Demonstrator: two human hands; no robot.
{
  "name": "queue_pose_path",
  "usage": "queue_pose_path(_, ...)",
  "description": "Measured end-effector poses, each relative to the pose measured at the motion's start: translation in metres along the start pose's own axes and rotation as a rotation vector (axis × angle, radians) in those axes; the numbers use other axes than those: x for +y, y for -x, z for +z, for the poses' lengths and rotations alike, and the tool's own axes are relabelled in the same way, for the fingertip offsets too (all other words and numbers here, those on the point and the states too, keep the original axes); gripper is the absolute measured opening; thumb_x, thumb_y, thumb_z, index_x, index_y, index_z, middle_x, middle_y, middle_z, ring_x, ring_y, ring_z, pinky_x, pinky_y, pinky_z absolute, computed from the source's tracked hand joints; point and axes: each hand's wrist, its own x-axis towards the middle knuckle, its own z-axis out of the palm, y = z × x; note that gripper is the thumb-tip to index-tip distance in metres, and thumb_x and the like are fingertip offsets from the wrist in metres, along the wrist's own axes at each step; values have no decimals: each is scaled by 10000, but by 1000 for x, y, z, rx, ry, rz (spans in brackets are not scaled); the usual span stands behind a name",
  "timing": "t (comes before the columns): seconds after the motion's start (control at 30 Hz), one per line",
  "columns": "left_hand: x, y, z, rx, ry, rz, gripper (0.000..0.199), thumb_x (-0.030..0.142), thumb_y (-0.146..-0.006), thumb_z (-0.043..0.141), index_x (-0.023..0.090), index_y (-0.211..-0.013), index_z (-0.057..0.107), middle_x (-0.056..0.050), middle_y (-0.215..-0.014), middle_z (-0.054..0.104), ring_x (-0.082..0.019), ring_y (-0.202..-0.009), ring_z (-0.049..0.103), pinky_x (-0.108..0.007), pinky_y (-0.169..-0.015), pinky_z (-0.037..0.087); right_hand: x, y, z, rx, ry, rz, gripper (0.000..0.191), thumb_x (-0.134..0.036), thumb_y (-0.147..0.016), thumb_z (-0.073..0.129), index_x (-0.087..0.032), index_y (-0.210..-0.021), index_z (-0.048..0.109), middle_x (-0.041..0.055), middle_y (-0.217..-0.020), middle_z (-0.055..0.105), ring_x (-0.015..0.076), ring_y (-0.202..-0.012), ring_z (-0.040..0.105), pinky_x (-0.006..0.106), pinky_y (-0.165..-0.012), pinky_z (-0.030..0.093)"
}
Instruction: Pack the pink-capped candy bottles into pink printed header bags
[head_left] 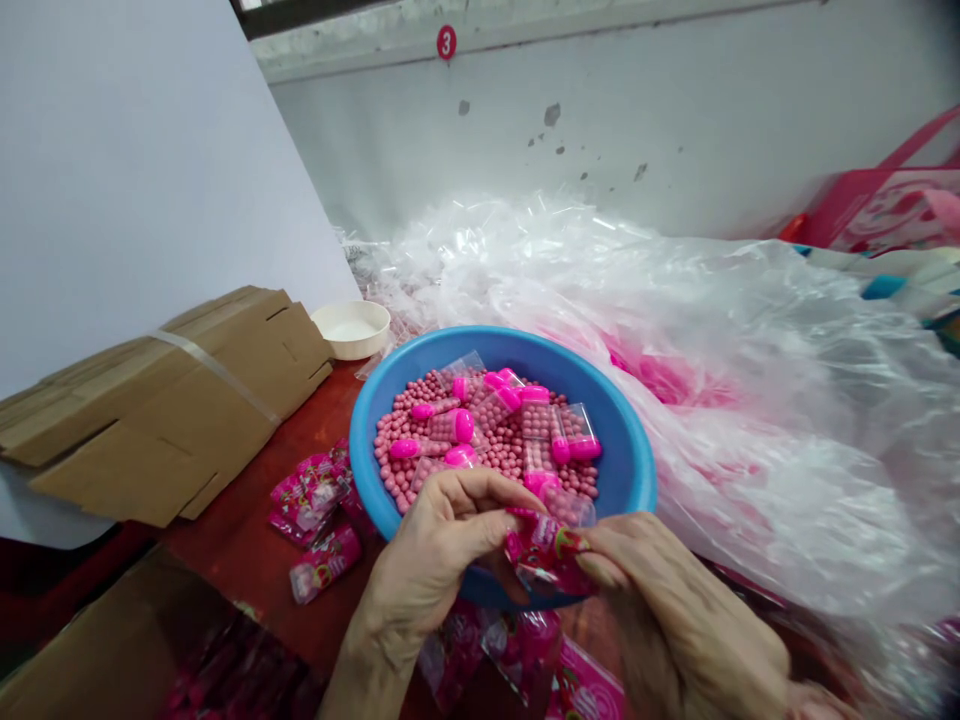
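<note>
Over the front rim of a blue basin (615, 400), my left hand (439, 535) pinches a shiny pink printed wrapper (546, 548) between thumb and fingers. My right hand (675, 600) grips the same wrapper from the other side; whether something is inside it I cannot tell. In the basin lie many small pink beads (499, 435) and several clear plastic bottles with bright pink caps (452, 425). Several pink printed wrappers (521, 650) rest on the table below my hands, partly hidden by them. A wrapped bottle (326, 562) lies to the left of the basin.
More pink printed packs (311, 490) are heaped left of the basin on the red table (232, 540). Flattened cardboard (187, 400) and a white shallow dish (351, 328) stand behind. Clear plastic bags (750, 380) fill the right side. An open carton (112, 640) sits at lower left.
</note>
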Motion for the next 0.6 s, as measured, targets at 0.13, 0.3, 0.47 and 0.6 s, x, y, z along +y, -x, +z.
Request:
queue_pose_path(0.13,4,-2,-4,-79,3,-51,149,231,-669,716,134,-781,731,-8,-600,683,-98,-439,599,-181,-358,503,-2,-8,-8,-94,71,-139,84,-72,-851,550,-143,-882,583,28,-667,626,134,-618,574,252,-602,489)
queue_pose_path(0.3,0,-4,-5,-75,-7,-36,99,106,-619,701,154,-701,728,8,-551,681,-81,-404,592,-164,-396,490,4,-1,-7,-67,4,-36,130,-53,-858,543,-143,-927,608,31,-739,658,124,-685,600,244,-695,486)
queue_pose_path(0.47,-3,-3,-3,-81,-15,-37,125,118,-618,731,161,-735,737,9,-522,683,-87,-384,583,-170,-379,467,11,11,-5,-32,-219,227,114,-164,-889,531,-185,-826,623,6,-717,641,112,-651,587,226,-651,482)
queue_pose_path(0.6,2,-4,-2,-82,-77,-50,210,66,-553,749,138,-750,749,17,-566,671,-28,-484,553,-102,-464,412,4,5,-13,-125,-58,103,107,-157,-911,503,-193,-887,601,4,-733,652,111,-667,594,218,-682,475)
